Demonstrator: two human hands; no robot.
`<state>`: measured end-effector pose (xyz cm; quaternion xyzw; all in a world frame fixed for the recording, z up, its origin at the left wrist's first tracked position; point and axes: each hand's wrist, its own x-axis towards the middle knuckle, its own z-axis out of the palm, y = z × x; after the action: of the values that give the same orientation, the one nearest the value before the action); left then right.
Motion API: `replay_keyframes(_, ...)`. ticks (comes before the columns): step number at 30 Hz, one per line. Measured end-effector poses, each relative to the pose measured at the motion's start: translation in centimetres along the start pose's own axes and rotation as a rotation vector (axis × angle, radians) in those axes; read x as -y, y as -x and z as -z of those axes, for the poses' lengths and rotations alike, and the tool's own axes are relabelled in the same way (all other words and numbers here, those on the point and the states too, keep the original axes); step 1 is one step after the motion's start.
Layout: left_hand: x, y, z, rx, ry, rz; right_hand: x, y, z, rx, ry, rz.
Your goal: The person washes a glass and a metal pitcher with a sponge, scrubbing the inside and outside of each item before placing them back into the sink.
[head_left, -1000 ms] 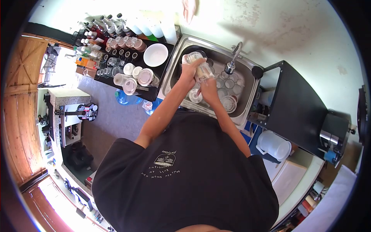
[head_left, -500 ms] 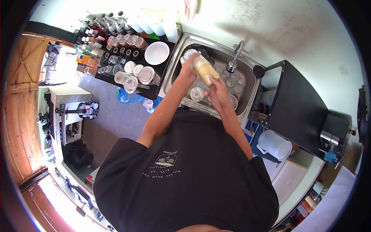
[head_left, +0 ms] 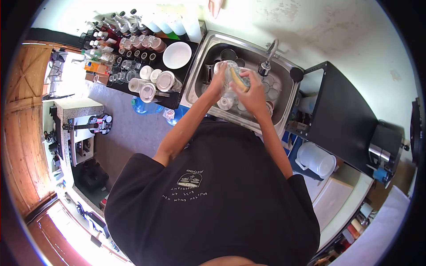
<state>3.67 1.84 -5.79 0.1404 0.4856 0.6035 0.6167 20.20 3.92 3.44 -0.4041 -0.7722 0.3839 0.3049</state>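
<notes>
A pale, stained wall (head_left: 328, 37) runs along the far side, above a steel sink (head_left: 290, 104) with a curved tap (head_left: 272, 51) toward its right. Over the middle of the basin, the left hand (head_left: 216, 84) has its fingers curled round a clear container (head_left: 228, 84), gripping it from the left; how far they wrap is partly hidden. The right hand (head_left: 254, 94) presses a yellow sponge (head_left: 240, 80) against the container's right side, fingers bent over the sponge and spread slightly apart. Clear glasses (head_left: 271, 88) stand in the basin to the right, and dark round vessels (head_left: 228, 55) lie at its far left. Left of the sink, a black counter (head_left: 183, 79) holds a white bowl (head_left: 177, 55), lidded containers (head_left: 166, 81) and rows of bottles (head_left: 119, 23).
</notes>
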Motion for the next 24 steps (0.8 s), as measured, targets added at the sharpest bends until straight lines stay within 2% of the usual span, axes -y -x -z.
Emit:
replay_keyframes(3,-1.2,1.7,-1.1,-0.007,-0.010,0.010,-2.3,-1.4,-0.7,-0.060,-0.153,-0.020)
replay_keyframes(5,-0.6,0.8,-0.3,0.010,0.002,-0.021,-1.0,0.0,-0.3,0.001,-0.034,0.099)
replay_keyframes(8,-1.0,0.9,0.9,0.096,-0.034,0.125,0.9,0.3,0.3,0.071,0.034,0.215)
replay_keyframes(9,-1.0,1.3,0.6,0.091,-0.060,0.112,1.0,0.4,0.3,0.090,0.037,0.240)
replay_keyframes(11,-1.2,2.4,-0.6,0.079,-0.114,0.088,-2.3,-1.2,-0.6,-0.023,-0.024,0.170)
replay_keyframes(13,-0.8,2.8,-0.9,0.075,-0.111,0.147,-2.7,-2.3,-0.6,-0.088,-0.095,0.089)
replay_keyframes(16,-0.4,1.8,0.9,0.177,-0.058,0.256,0.7,-0.3,0.8,0.087,0.066,0.268)
replay_keyframes(17,0.1,1.2,1.6,0.232,-0.030,0.298,0.7,0.2,0.9,0.108,0.049,0.246)
replay_keyframes(19,-0.2,1.9,0.4,0.157,-0.167,0.200,0.3,0.8,0.8,0.149,0.013,0.203)
replay_keyframes(20,-0.3,2.3,0.0,0.117,-0.234,0.154,-0.8,0.6,0.5,0.065,-0.021,0.164)
replay_keyframes(22,0.3,2.7,0.0,0.134,-0.245,0.202,-3.5,-0.7,-0.1,-0.093,-0.089,0.083)
replay_keyframes(23,0.4,2.9,-0.5,0.131,-0.233,0.231,-4.2,-0.8,-0.2,-0.136,-0.111,0.036)
replay_keyframes(24,0.3,3.2,-1.0,0.128,-0.223,0.258,-3.8,-0.3,0.0,-0.067,-0.060,0.082)
